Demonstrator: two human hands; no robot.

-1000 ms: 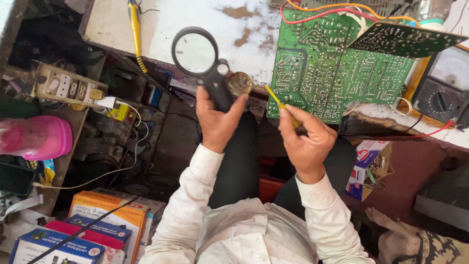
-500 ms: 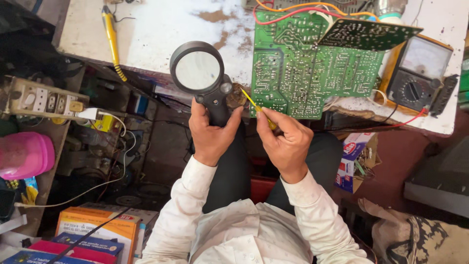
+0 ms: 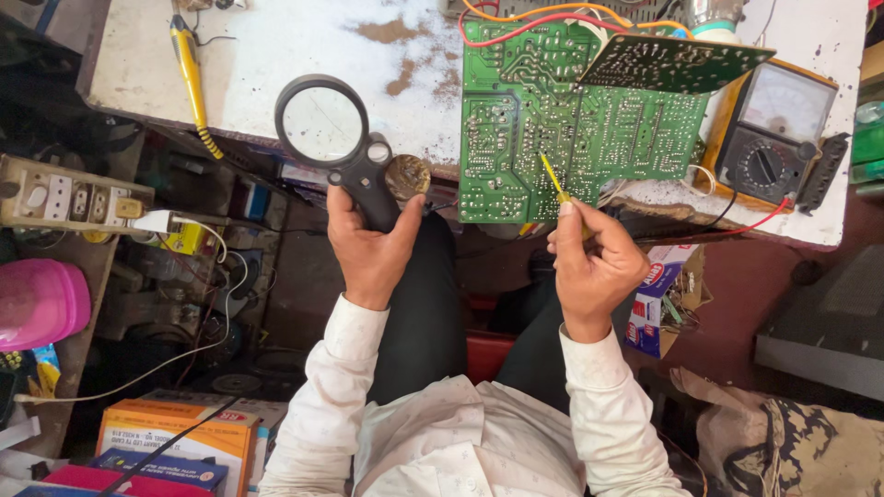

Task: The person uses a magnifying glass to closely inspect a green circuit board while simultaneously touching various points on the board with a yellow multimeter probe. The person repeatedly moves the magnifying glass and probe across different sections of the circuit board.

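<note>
- The left hand is gripping the black round magnifying glass by its handle, above the white worn table edge.
- The right hand is pinching a thin yellow probe; its tip is touching the large green circuit board (solder side up).
- The tip could be slipping and bridging two close solder points, I think, because the board is hanging over the edge.

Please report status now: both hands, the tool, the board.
Left hand grips black round magnifying glass. Right hand holds thin yellow probe, tip on green circuit board. Nothing blocking.
</note>
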